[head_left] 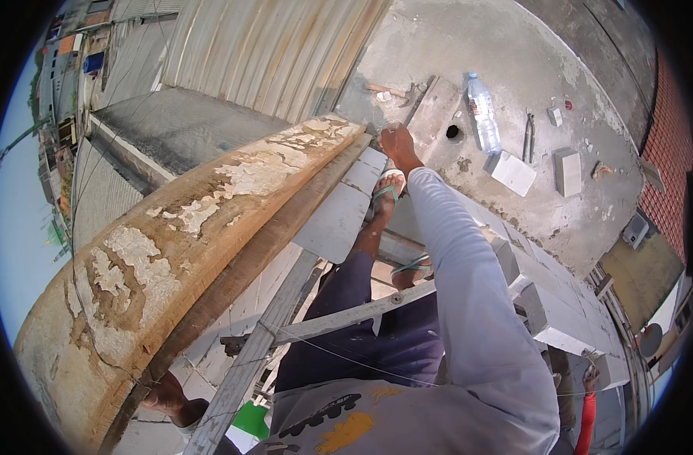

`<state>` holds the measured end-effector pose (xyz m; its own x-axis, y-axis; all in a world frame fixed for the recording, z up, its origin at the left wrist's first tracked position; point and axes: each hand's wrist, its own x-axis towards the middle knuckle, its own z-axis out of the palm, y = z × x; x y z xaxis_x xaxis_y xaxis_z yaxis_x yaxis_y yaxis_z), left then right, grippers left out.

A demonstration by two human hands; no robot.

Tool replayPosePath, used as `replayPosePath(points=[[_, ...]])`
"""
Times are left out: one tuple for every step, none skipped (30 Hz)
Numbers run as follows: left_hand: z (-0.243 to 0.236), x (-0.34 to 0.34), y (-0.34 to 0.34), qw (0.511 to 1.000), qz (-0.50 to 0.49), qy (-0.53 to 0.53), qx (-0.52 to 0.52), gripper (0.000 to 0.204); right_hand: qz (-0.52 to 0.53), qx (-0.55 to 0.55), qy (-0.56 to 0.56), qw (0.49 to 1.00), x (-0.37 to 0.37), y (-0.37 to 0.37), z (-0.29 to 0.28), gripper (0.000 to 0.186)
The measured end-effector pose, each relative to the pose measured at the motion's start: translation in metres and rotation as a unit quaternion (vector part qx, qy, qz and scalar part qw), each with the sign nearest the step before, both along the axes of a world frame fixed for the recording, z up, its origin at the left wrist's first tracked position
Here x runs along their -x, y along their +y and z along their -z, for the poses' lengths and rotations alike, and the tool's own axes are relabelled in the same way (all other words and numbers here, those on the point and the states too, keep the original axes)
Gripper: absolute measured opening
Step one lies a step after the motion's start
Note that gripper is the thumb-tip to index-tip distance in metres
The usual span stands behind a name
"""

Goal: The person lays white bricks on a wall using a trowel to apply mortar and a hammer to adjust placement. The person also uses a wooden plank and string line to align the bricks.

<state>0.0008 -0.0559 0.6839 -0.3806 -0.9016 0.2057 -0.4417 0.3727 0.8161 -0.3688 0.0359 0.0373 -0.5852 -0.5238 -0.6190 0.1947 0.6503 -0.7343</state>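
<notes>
A long wooden plank (233, 193), crusted with dried mortar, slants from the lower left up to the middle. At its lower end my left hand (164, 396) is closed on the plank's edge, with the fingers partly hidden behind the wood. My right hand (397, 145) is closed in a fist just beside the plank's far end; whatever it may hold is hidden. A second, thinner board edge (278, 220) runs along under the plank. Beneath that far end are pale blocks (335, 220) of a wall.
My sandalled foot (388, 193) stands beside the blocks, above a wooden ladder-like frame (354, 315). A plastic bottle (483, 114), loose blocks (567, 171) and a hole (454, 133) are on the concrete slab. Another person's red sleeve (586, 425) shows lower right. Corrugated sheets (263, 53) lie far left.
</notes>
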Motion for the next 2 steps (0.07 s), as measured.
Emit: replayPosePath(points=[[-0.005, 0.013, 0.001, 0.996, 0.067, 0.017, -0.053, 0.107, 0.000, -0.015, 0.039, 0.999, 0.006, -0.003, 0.017, 0.033], [-0.027, -0.008, -0.010, 0.993, 0.090, 0.019, -0.068, 0.107, 0.001, -0.050, 0.106, 0.993, 0.027, 0.006, 0.029, 0.032]])
